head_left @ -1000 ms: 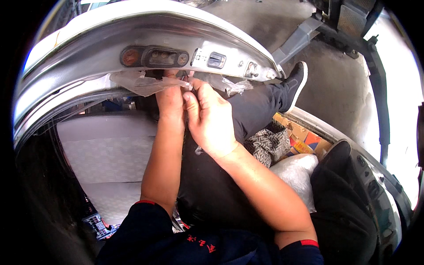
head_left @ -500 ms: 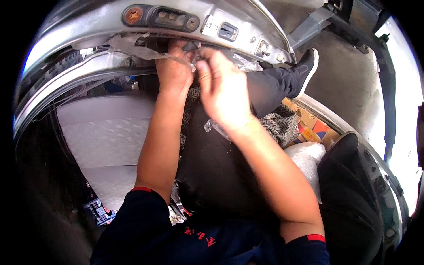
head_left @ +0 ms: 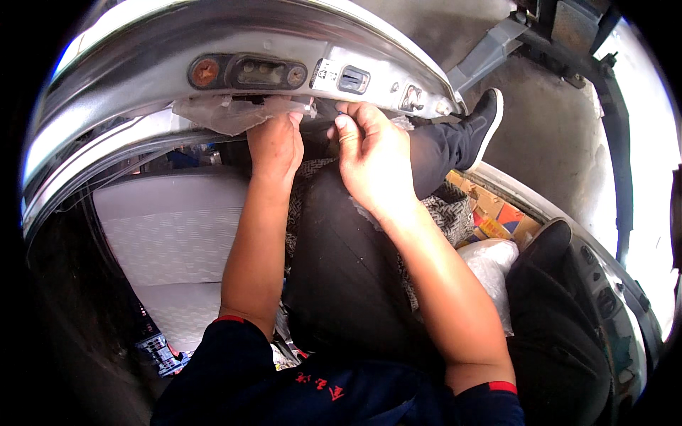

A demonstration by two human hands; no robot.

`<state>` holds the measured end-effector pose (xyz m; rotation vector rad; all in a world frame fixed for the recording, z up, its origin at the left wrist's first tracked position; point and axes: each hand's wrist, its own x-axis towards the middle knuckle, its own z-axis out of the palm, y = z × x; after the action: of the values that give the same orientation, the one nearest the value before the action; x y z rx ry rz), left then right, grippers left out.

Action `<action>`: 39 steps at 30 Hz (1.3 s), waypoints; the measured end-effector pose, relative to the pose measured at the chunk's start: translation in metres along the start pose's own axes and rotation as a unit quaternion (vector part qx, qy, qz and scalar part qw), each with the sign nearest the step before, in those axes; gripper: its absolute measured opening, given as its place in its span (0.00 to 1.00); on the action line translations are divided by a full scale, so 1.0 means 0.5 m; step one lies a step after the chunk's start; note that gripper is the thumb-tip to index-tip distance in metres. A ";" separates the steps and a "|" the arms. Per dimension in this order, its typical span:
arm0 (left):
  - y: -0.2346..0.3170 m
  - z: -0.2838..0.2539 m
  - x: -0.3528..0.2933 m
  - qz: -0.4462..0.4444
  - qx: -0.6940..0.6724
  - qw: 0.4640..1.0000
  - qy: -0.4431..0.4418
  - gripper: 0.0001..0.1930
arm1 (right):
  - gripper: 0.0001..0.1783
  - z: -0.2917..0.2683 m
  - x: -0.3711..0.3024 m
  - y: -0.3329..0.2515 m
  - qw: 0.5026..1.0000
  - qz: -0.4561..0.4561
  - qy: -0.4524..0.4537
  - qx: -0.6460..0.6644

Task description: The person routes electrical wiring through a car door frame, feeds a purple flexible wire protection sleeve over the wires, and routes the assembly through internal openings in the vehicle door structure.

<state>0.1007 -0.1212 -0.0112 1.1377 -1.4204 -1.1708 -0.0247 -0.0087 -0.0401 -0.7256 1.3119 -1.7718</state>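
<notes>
A silver vehicle door (head_left: 160,74) stands along the far side, its edge panel turned toward me. Translucent torn plastic sheet (head_left: 217,117) hangs from under that panel. My left hand (head_left: 275,149) is closed at the sheet's right part, the thumb against it and the other fingers partly behind it. To its right, my right hand (head_left: 376,156) is raised below the latch slot (head_left: 353,79), thumb and forefinger pinched close together. What lies between those fingertips is too small to make out. More crumpled clear film (head_left: 403,123) shows beyond my right hand.
A grey seat (head_left: 170,220) is at left. My bent leg (head_left: 341,263) crosses the middle, the dark shoe (head_left: 485,124) near the sill. Patterned cloth (head_left: 451,209), a cardboard box (head_left: 490,206) and a white plastic bag (head_left: 490,263) lie at right. A metal lift arm (head_left: 490,53) stands outside.
My hands have moved apart, the right one slightly right and down. The plastic sheet is spread wider below the panel. The view has shifted a little, so the door appears lower.
</notes>
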 end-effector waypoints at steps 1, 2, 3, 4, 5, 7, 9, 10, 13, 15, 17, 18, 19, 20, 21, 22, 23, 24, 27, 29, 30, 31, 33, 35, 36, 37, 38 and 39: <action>0.000 -0.006 -0.001 -0.003 0.018 0.999 -0.028 0.18 | 0.05 0.000 0.002 -0.004 1.000 0.001 -0.004 -0.011; -0.002 -0.012 -0.001 -0.007 0.036 0.998 -0.056 0.17 | 0.05 -0.001 0.003 -0.007 1.000 0.000 -0.004 -0.011; -0.010 -0.023 0.001 -0.005 0.036 0.998 -0.055 0.17 | 0.05 -0.001 0.004 -0.014 0.998 -0.017 -0.015 -0.057; -0.018 -0.033 0.002 0.020 0.059 0.995 -0.083 0.16 | 0.05 -0.002 0.005 -0.022 0.994 -0.033 -0.027 -0.103; -0.025 -0.045 0.004 0.044 0.081 0.990 -0.110 0.15 | 0.07 -0.006 0.008 -0.032 0.988 -0.039 -0.047 -0.139; 0.000 0.005 -0.005 0.002 0.053 0.997 -0.049 0.15 | 0.07 -0.013 0.011 -0.031 0.983 -0.071 -0.048 -0.164; 0.011 0.020 -0.012 -0.039 0.028 0.999 0.014 0.15 | 0.07 -0.009 0.013 -0.028 0.976 -0.103 -0.052 -0.183; 0.011 0.021 -0.012 -0.043 0.030 0.998 0.023 0.15 | 0.07 -0.007 0.013 -0.020 0.975 -0.123 -0.045 -0.178; -0.005 -0.014 0.002 -0.036 0.021 0.999 -0.011 0.17 | 0.07 -0.001 0.016 -0.020 0.976 -0.145 -0.034 -0.157; -0.014 -0.033 0.002 -0.025 0.010 0.998 -0.055 0.18 | 0.07 0.012 0.012 -0.028 0.979 -0.146 -0.029 -0.140; -0.014 -0.028 -0.006 0.050 0.075 0.995 -0.038 0.20 | 0.07 0.026 0.005 -0.035 0.990 -0.086 -0.025 -0.113; -0.015 -0.018 -0.007 0.051 0.073 0.995 -0.038 0.20 | 0.07 0.027 0.004 -0.025 0.989 -0.086 -0.025 -0.114; -0.010 -0.001 -0.006 0.029 0.033 0.999 -0.021 0.21 | 0.06 0.032 0.005 -0.010 0.995 -0.052 -0.014 -0.085; -0.004 0.016 -0.007 0.008 -0.007 1.000 -0.002 0.23 | 0.06 0.036 0.003 0.004 0.998 -0.018 -0.003 -0.056; 0.012 0.036 -0.019 0.002 -0.027 0.999 0.030 0.21 | 0.09 0.034 0.000 0.007 0.998 0.007 -0.020 -0.062; 0.011 0.027 -0.013 0.004 -0.026 0.999 0.032 0.21 | 0.09 0.034 0.000 0.011 0.998 0.005 -0.023 -0.060; 0.005 0.014 0.001 -0.024 -0.035 0.999 0.020 0.19 | 0.09 0.034 0.001 0.014 0.998 -0.013 -0.018 -0.066; 0.007 0.007 0.011 -0.051 -0.044 0.998 0.009 0.17 | 0.09 0.034 0.002 0.015 0.997 -0.033 -0.013 -0.072; 0.012 0.001 0.010 -0.057 -0.083 0.995 -0.030 0.15 | 0.09 0.024 0.003 0.013 0.997 -0.029 -0.028 -0.066; 0.020 0.023 0.000 -0.051 -0.091 0.995 -0.011 0.18 | 0.07 0.022 0.005 0.011 0.990 -0.072 -0.008 -0.117; 0.025 0.031 -0.005 -0.047 -0.091 0.995 -0.009 0.18 | 0.07 0.021 0.006 0.004 0.990 -0.075 -0.011 -0.116; 0.030 0.038 -0.009 -0.048 -0.086 0.995 0.015 0.19 | 0.06 0.015 0.008 -0.008 0.985 -0.101 -0.018 -0.141; 0.034 0.036 -0.001 -0.054 -0.052 0.996 0.039 0.23 | 0.05 0.009 0.007 -0.020 0.977 -0.133 -0.028 -0.165; 0.028 0.028 -0.005 -0.044 -0.055 0.997 0.031 0.23 | 0.04 0.007 0.006 -0.025 0.969 -0.148 -0.040 -0.194; 0.027 0.029 -0.007 -0.040 -0.057 0.997 0.019 0.22 | 0.04 0.005 0.006 -0.024 0.968 -0.153 -0.040 -0.195; 0.028 0.024 -0.009 -0.047 -0.059 0.997 0.007 0.20 | 0.04 0.004 0.007 -0.022 0.971 -0.161 -0.030 -0.174; 0.026 0.023 -0.009 -0.043 -0.062 0.997 0.006 0.20 | 0.04 0.003 0.006 -0.024 0.974 -0.169 -0.021 -0.152; 0.026 0.023 -0.010 -0.048 -0.065 0.997 0.009 0.19 | 0.05 0.003 -0.003 -0.034 0.977 -0.160 -0.007 -0.140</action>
<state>0.0888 -0.1137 -0.0001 1.1330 -1.2686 -1.2977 -0.0270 -0.0060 -0.0235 -1.1596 1.5198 -1.8401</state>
